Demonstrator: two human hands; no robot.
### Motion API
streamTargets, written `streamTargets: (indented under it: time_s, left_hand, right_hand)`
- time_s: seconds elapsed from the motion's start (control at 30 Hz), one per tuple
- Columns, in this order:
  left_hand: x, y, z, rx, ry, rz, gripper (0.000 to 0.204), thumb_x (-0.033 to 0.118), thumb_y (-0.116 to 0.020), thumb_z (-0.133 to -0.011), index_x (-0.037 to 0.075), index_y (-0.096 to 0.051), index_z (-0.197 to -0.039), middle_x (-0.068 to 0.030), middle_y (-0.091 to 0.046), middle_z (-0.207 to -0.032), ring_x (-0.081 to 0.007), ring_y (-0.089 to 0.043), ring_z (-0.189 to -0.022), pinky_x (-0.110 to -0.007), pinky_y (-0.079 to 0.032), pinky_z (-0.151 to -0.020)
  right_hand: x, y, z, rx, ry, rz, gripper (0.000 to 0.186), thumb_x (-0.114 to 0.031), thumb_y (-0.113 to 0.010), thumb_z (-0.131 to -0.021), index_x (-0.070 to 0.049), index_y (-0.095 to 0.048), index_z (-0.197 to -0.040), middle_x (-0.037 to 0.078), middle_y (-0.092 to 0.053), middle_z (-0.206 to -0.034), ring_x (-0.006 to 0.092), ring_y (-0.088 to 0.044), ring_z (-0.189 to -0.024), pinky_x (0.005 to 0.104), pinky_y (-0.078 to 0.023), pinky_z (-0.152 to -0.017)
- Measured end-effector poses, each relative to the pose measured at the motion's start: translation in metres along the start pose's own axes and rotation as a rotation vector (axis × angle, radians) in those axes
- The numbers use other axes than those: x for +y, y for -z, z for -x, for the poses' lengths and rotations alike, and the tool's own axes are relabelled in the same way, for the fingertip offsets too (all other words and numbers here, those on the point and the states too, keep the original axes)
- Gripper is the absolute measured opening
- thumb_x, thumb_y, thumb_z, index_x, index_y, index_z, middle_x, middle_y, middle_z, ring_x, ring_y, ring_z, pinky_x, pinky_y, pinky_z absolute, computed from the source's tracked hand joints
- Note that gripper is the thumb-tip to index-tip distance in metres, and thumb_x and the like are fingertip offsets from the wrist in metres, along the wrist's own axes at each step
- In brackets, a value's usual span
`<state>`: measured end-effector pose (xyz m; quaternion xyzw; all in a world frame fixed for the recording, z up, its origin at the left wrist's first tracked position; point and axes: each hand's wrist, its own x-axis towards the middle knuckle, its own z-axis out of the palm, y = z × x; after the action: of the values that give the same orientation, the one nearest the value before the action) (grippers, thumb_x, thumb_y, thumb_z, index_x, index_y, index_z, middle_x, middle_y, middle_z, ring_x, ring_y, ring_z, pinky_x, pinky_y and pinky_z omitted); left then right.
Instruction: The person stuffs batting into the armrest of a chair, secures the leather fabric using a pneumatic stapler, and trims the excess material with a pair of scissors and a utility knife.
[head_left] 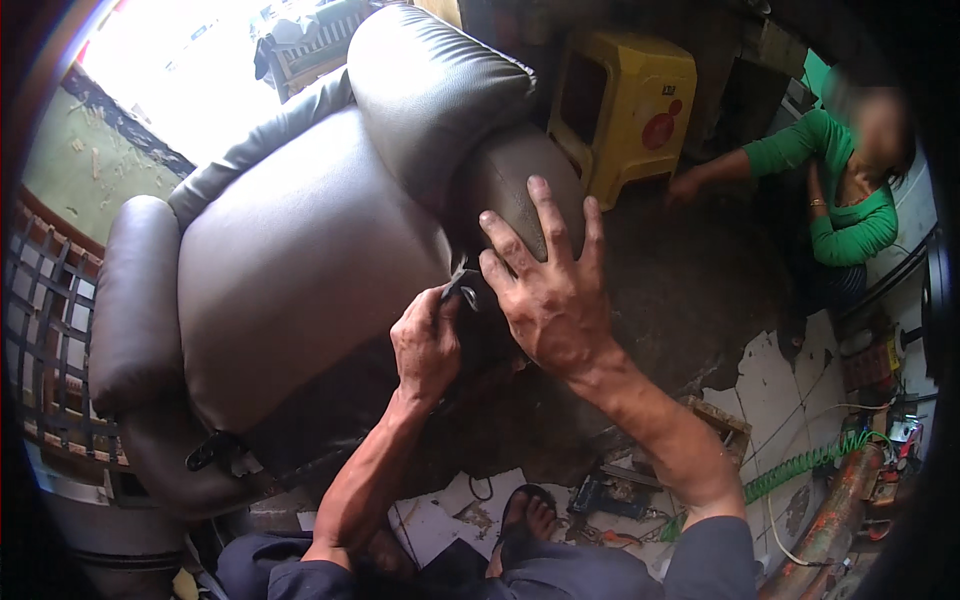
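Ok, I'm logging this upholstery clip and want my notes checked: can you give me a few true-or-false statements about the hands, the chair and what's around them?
1. The right hand lies spread, fingers apart, on the armchair. True.
2. The left hand hangs free, touching nothing. False: it pinches dark material at the chair's edge.
3. A yellow plastic stool stands beyond the chair. True.
4. The armchair is bright red. False: it is grey-brown.
5. A coiled green hose lies on the floor at the right. True.
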<state>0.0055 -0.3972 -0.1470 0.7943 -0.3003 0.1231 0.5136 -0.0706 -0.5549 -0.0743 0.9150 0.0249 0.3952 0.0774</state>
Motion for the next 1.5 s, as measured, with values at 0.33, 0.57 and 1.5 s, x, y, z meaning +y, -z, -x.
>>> streamTargets:
  time_s: [0.33, 0.57, 1.5]
  left_hand:
    - [-0.014, 0.009, 0.001, -0.004, 0.365, 0.084, 0.018, 0.017, -0.058, -0.103, 0.001, -0.063, -0.110, -0.0044, -0.059, -0.078, -0.0133, -0.055, -0.073, -0.031, -0.046, -0.068]
    - [-0.019, -0.001, 0.046, 0.009, -0.053, -0.098, 0.033, 0.001, -0.069, -0.087, -0.003, -0.058, -0.118, -0.0199, -0.062, -0.097, -0.0354, -0.065, -0.088, -0.042, -0.051, -0.083]
    - [0.021, -0.028, 0.118, -0.135, 0.331, 0.454, 0.021, 0.003, -0.069, -0.088, -0.001, -0.062, -0.107, -0.0111, -0.063, -0.082, -0.0235, -0.063, -0.074, -0.034, -0.052, -0.067]
  right_hand:
    - [-0.051, 0.047, 0.124, -0.144, -0.121, -0.418, 0.028, -0.009, -0.069, -0.083, -0.008, -0.068, -0.111, 0.009, -0.066, -0.111, 0.0304, -0.061, -0.114, 0.0429, -0.052, -0.095]
    - [-0.133, 0.109, 0.384, -1.491, -0.926, -0.254, 0.023, -0.013, -0.064, -0.089, -0.003, -0.067, -0.109, 0.022, -0.071, -0.098, 0.0402, -0.071, -0.084, 0.0465, -0.057, -0.071]
    - [-0.206, 0.113, 0.430, -1.020, -1.563, -0.303, 0.023, -0.015, -0.065, -0.091, -0.001, -0.066, -0.110, 0.019, -0.071, -0.105, 0.0370, -0.070, -0.092, 0.0437, -0.056, -0.080]
